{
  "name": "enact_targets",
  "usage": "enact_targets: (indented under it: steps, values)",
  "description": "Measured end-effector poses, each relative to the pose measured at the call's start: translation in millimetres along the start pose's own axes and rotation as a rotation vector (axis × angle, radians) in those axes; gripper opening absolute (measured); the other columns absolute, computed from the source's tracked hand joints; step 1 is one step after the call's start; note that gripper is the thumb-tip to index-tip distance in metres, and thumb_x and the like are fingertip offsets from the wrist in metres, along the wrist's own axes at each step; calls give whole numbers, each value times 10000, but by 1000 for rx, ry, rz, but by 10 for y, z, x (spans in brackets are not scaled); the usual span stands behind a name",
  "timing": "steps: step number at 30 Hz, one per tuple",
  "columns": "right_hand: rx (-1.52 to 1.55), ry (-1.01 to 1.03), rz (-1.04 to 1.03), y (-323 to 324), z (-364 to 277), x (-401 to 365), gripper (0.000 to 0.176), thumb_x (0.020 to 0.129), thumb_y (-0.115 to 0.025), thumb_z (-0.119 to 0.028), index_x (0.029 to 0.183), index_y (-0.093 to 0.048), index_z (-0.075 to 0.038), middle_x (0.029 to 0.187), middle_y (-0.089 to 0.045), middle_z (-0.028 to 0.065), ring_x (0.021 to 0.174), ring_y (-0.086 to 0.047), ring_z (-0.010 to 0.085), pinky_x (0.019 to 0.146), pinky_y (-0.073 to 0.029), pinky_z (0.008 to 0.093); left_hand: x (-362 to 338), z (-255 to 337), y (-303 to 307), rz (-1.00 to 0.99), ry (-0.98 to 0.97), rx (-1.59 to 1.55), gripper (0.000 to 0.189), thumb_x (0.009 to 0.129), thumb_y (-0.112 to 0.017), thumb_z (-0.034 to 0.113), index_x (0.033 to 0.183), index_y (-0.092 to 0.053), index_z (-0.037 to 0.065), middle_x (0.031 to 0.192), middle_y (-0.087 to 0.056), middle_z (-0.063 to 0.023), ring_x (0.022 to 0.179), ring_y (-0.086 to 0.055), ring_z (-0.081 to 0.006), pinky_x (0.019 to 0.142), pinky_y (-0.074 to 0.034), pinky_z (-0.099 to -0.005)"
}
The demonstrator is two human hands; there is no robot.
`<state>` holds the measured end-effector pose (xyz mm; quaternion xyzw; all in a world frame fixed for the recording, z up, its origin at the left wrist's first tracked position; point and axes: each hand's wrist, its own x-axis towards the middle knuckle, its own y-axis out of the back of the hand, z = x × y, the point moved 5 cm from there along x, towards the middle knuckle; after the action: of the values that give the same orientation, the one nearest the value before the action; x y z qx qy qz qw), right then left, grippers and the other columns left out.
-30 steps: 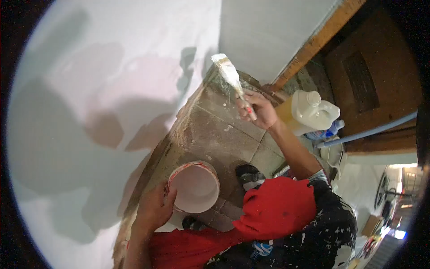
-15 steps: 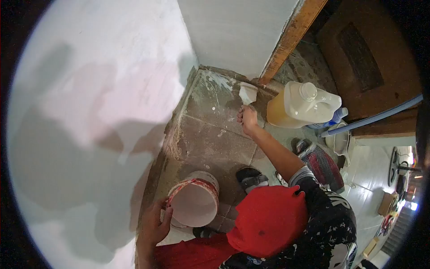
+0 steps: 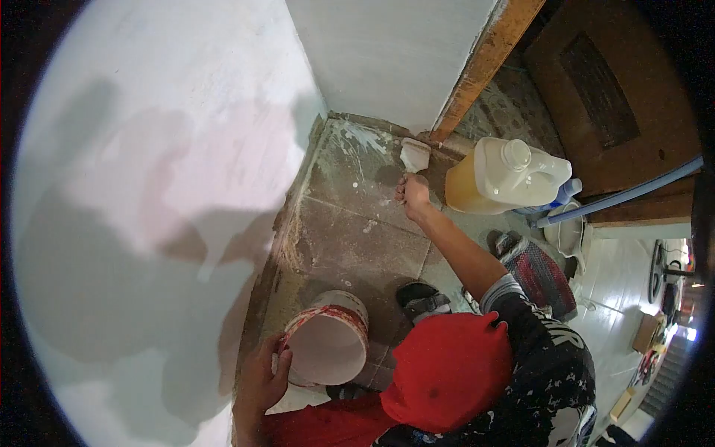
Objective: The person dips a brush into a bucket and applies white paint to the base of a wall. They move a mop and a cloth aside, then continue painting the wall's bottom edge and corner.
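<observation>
My right hand [image 3: 413,197] is closed in a fist above the tiled floor, near the wall corner. Beyond its knuckles shows a white, wide-ended paintbrush [image 3: 415,154]; its handle is hidden by the hand. Lower left, my left hand [image 3: 272,376] grips the rim of a white bucket [image 3: 350,316] streaked with red around the edge. The bucket's mouth faces up toward me, showing a whitish inside. Its thumb lies along the near side of the rim, while the other fingers are partly hidden.
A jug of yellowish liquid [image 3: 477,179] stands right of my right hand, with a blue bottle [image 3: 564,195] and grey hose [image 3: 622,203] behind. White walls meet at the corner; a wooden door frame [image 3: 477,74] rises beside it. Red cloth [image 3: 447,372] blocks part of the lower view.
The bucket and my left hand sit slightly further right and lower in view. My right hand and the paintbrush stay almost in place, with a small shift of the whole view.
</observation>
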<state>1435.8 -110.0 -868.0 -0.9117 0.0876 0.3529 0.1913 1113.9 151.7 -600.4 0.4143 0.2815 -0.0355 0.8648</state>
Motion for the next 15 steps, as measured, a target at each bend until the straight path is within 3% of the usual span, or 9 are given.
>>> enact_targets:
  steps: [11,13,15]
  values:
    - [-61,12,7,-81,-53,-15,158,918,-415,-123,775,-464,-80,645,-451,33,526,-405,148,467,-311,308,-17,35,35,10,2,-35,323,928,-575,199,1209,-560,40,1012,-661,-201,977,-626,-379,837,-479,-459]
    - [-37,3,-35,-82,-32,39,159,914,-407,-115,772,-468,-75,637,-455,36,515,-403,149,467,-314,312,-34,23,29,-6,-29,-12,314,980,-531,206,1231,-559,20,1089,-637,-189,1015,-623,-323,893,-484,-419]
    - [-13,10,-13,-86,-36,44,158,911,-399,-104,772,-465,-69,630,-464,39,505,-410,151,468,-324,323,-40,59,51,-14,-8,-10,320,981,-533,214,1236,-555,23,1105,-631,-191,1028,-619,-324,901,-482,-423]
